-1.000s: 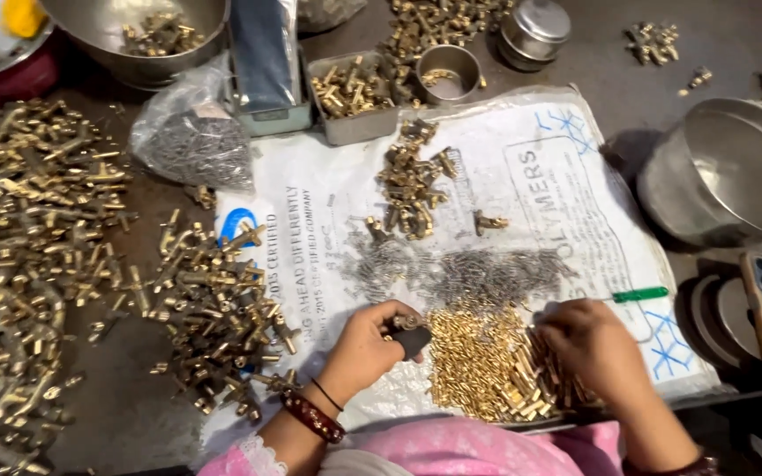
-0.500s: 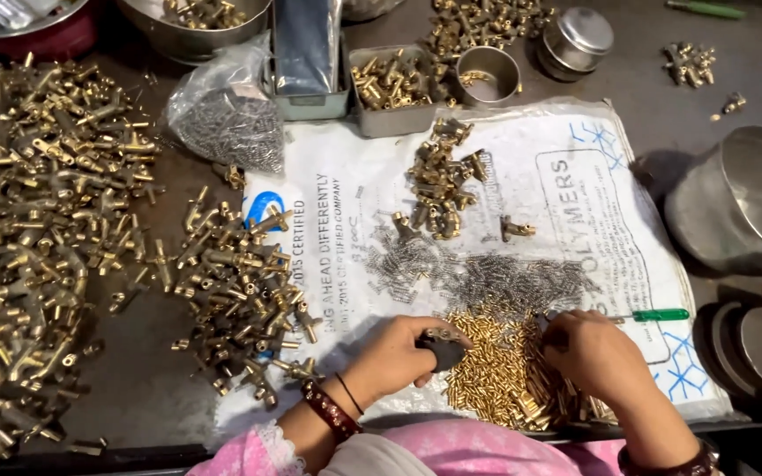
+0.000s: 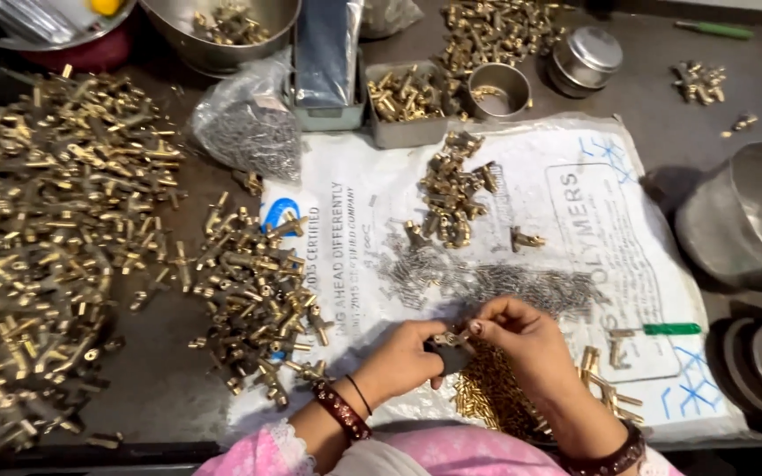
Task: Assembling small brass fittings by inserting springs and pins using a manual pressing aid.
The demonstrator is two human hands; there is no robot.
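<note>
My left hand (image 3: 403, 360) grips a small brass fitting (image 3: 445, 339) over a dark block at the near edge of a white printed sack (image 3: 566, 203). My right hand (image 3: 526, 339) meets it from the right, fingertips pinching at the same fitting. Under my right wrist lies a pile of small brass pieces (image 3: 491, 397). Just beyond my hands, a band of thin grey pins (image 3: 487, 282) is spread on the sack. A heap of brass fittings (image 3: 456, 189) sits farther back on the sack.
Brass tee fittings (image 3: 46, 247) cover the dark table at left, with a smaller heap (image 3: 257, 300) near my left arm. A bag of pins (image 3: 249, 132), metal bowls (image 3: 747, 220), tins (image 3: 497, 88) and a green-handled tool (image 3: 659, 330) surround the sack.
My right hand has left the pile of small brass pieces and come left to meet my left hand at the fitting. The view shifted slightly.
</note>
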